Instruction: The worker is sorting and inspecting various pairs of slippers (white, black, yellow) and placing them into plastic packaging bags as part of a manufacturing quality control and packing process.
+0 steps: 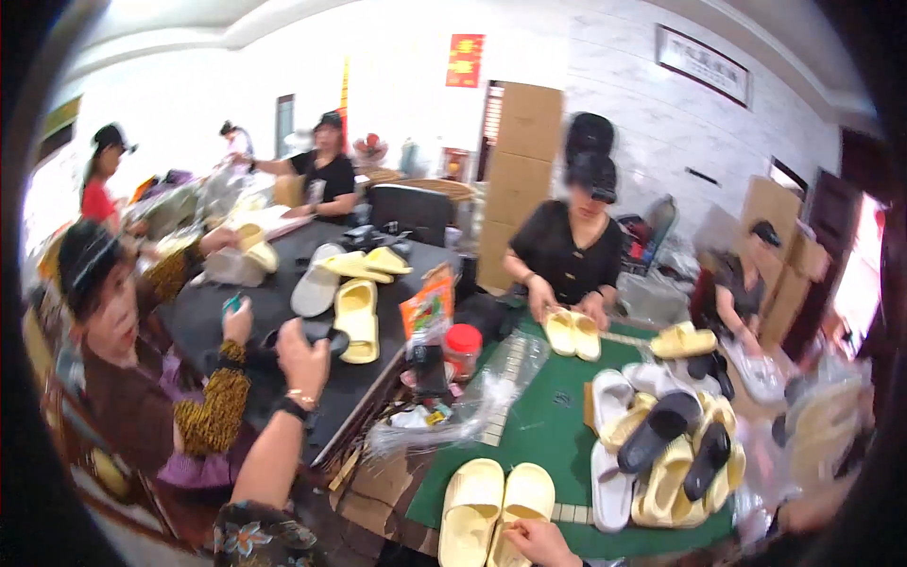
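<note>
My left hand (302,364), with a bracelet and a black wristband, reaches over the black table at left. Its fingers are closed around a black slipper (336,341), partly hidden by the hand. At the near edge of the green table, a pair of pale yellow slippers (472,501) lies side by side. My right hand (546,545) is curled over the right slipper (529,487) of this pair, fingertips pinched together. Whatever those fingertips may hold is too small to make out.
Yellow, white and black slippers (664,430) are heaped on the green table (557,416). Clear plastic bags (453,425) and a red-lidded jar (462,352) stand between the tables. A person (113,359) sits close at left; another (572,250) handles yellow slippers opposite.
</note>
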Demonstrator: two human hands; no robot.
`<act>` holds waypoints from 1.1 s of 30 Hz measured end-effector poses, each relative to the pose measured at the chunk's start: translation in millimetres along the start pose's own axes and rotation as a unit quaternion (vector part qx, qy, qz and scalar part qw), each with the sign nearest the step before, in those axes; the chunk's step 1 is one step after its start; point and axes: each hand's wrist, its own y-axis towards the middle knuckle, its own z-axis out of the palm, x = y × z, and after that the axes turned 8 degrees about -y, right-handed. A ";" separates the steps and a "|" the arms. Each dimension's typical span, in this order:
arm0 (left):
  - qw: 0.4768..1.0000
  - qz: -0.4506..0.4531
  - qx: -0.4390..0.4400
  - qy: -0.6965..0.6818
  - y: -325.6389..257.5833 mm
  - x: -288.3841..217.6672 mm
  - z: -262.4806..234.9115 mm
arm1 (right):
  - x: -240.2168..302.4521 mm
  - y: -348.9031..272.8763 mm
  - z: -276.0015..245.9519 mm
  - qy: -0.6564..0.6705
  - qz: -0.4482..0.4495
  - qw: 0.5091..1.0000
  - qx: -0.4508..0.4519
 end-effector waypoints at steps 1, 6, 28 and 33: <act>0.996 0.036 0.002 0.085 4.5 57.5 -0.1 | 6.3 1.4 2.0 -0.066 0.003 0.997 0.042; 0.975 -0.088 0.193 0.067 28.4 71.0 -4.6 | 0.6 35.6 23.5 -0.180 0.039 0.978 0.099; 0.817 0.083 0.496 -0.282 -106.5 -156.9 -104.5 | -65.5 57.0 -246.2 -0.260 0.281 0.884 -0.269; 0.684 0.172 0.639 -0.307 -169.1 -166.3 -65.6 | -58.6 36.9 -160.3 -0.179 0.258 0.922 -0.225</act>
